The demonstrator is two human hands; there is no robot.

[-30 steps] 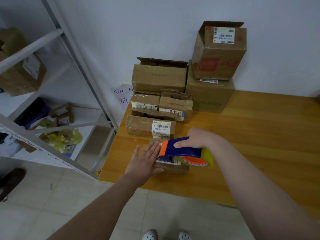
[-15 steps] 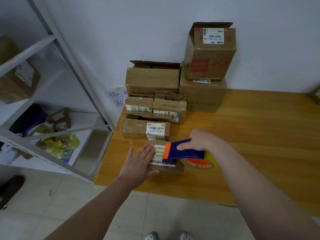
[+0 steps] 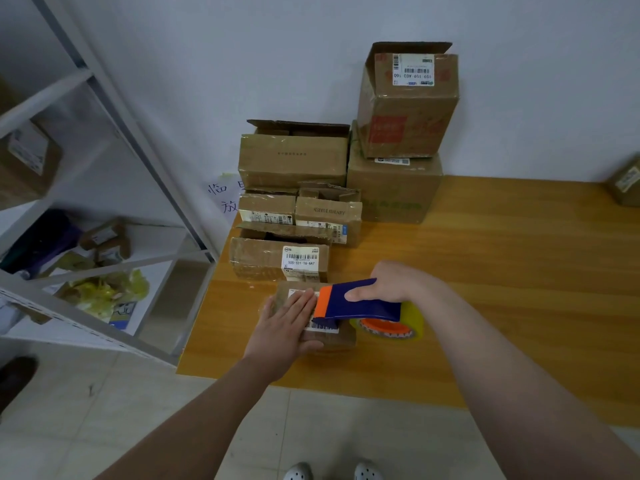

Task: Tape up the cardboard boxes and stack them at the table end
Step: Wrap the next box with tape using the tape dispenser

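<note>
Wooden table [image 3: 485, 271], near-left corner: small box [image 3: 332, 337] sits under the left hand [image 3: 284, 327], fingers flat on its lid; right hand [image 3: 388, 285] grips the tape dispenser [image 3: 356, 303], nose at the box top. I'd pin the flaps hard and draw the dispenser straight along the seam.

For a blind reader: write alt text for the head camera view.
A person's left hand presses flat on a small cardboard box at the near edge of a wooden table while the right hand grips a blue and orange tape dispenser over it. More cardboard boxes are piled behind against the wall, and a metal shelf stands to the left.
</note>
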